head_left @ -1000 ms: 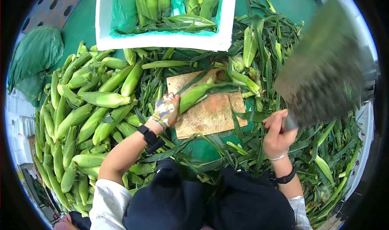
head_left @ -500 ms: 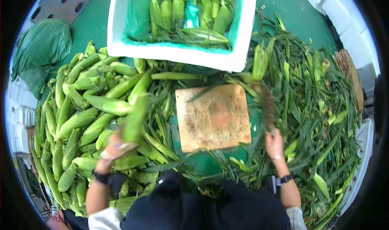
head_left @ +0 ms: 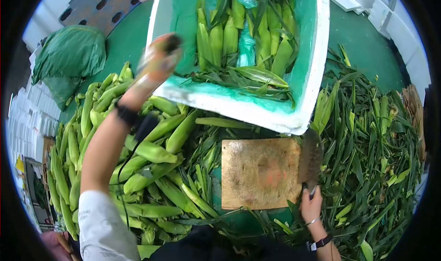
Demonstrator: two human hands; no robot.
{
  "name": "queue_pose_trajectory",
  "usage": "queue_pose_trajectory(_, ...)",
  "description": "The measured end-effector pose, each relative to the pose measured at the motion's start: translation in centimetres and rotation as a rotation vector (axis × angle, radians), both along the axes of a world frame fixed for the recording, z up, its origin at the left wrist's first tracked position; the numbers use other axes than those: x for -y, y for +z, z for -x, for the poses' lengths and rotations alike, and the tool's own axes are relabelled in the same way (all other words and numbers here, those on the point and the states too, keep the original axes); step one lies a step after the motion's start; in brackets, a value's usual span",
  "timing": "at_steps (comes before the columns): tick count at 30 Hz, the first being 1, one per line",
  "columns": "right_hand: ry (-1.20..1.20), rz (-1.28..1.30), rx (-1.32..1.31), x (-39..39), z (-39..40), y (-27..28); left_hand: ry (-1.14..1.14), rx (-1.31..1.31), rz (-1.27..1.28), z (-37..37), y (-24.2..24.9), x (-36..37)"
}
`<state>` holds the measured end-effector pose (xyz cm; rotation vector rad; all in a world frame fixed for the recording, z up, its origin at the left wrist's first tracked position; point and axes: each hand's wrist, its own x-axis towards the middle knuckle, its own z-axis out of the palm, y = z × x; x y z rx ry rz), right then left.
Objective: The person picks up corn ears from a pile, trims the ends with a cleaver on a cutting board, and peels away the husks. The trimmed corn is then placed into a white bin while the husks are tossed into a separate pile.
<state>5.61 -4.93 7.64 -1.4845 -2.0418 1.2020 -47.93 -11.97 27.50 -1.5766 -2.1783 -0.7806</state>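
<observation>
My right hand is wrapped round the handle of a wide, dark-bladed cleaver. The blade points away from me over the right edge of a worn wooden cutting board. Smeared by motion, my left hand is up at the left rim of a white foam box; its fingers are too blurred to show whether anything is in them. Inside the box, ears of corn in their husks stand in rows on green plastic lining, with another ear lying crosswise nearer me.
Left of the board lies a large heap of unhusked corn. Cut leaves and husks are piled high on the right. A green sack stands at the back left, and white foam boxes line the back right.
My left hand has gone from the corn heap up to the box; the ear it held no longer shows in it. My right hand has brought the cleaver to the board's edge. The view has shifted.
</observation>
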Motion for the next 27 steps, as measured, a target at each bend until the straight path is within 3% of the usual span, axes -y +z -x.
queue_pose_trajectory(3, 0.162, 0.038, 0.128, 1.1, 1.8, 0.8, -0.088, 0.218, 0.221, 3.3, -3.4, -13.0)
queue_pose_trajectory(5, 0.107, 0.069, 0.197, 1.2, 2.0, 0.8, 0.110, 0.124, 0.266, 7.3, -6.6, -19.3)
queue_pose_trajectory(7, 0.049, 0.017, 0.221, 0.6, 1.5, 0.0, 0.393, 0.050, 0.638, 8.5, -7.0, -22.3)
queue_pose_trajectory(9, -0.002, 0.041, 0.225, -0.1, 0.9, -1.0, 0.389, -0.050, 0.613, 11.6, -8.9, -23.5)
queue_pose_trajectory(11, -0.015, 0.004, 0.325, 0.1, 0.2, -2.6, 0.486, 0.118, 0.564, 14.3, -10.5, -24.9)
queue_pose_trajectory(13, -0.013, 0.060, 0.289, 0.0, -0.4, -3.2, 0.473, 0.171, 0.657, 14.5, -10.5, -25.1)
queue_pose_trajectory(14, 0.004, 0.114, 0.253, -0.4, -0.5, -3.1, 0.506, 0.212, 0.552, 13.3, -10.1, -24.4)
queue_pose_trajectory(15, -0.002, 0.102, 0.247, -0.7, -0.3, -2.6, 0.453, 0.208, 0.674, 11.0, -7.8, -24.0)
queue_pose_trajectory(17, 0.019, 0.129, 0.291, -0.9, 0.5, -1.1, 0.119, 0.251, 0.677, 15.1, -10.0, -23.9)
queue_pose_trajectory(18, 0.037, 0.117, 0.250, -1.0, 0.5, -1.0, 0.136, 0.253, 0.677, 13.8, -9.2, -23.0)
queue_pose_trajectory(20, 0.051, 0.155, 0.217, -1.1, 0.3, -1.3, 0.156, 0.437, 0.388, 8.0, -7.9, -20.6)
queue_pose_trajectory(22, 0.045, 0.125, 0.252, -0.4, -0.4, -2.7, -0.203, 0.441, 0.194, 3.7, -8.7, -16.6)
queue_pose_trajectory(23, 0.038, 0.134, 0.261, 0.0, -0.4, -2.4, -0.231, 0.366, 0.172, 0.3, -7.9, -14.6)
queue_pose_trajectory(24, 0.045, 0.099, 0.263, 0.0, 0.0, -1.8, -0.260, 0.301, 0.154, -3.6, -6.2, -12.4)
queue_pose_trajectory(25, 0.050, 0.071, 0.265, 0.0, 0.2, -1.3, -0.457, 0.411, 0.013, -6.7, -3.9, -10.6)
queue_pose_trajectory(26, 0.059, 0.084, 0.238, 0.0, 0.0, -1.6, -0.431, 0.552, 0.069, -13.5, 1.5, -9.9)
queue_pose_trajectory(27, 0.078, 0.092, 0.212, 0.2, -0.2, -2.3, -0.492, 0.560, 0.016, -16.3, 3.2, -8.2)
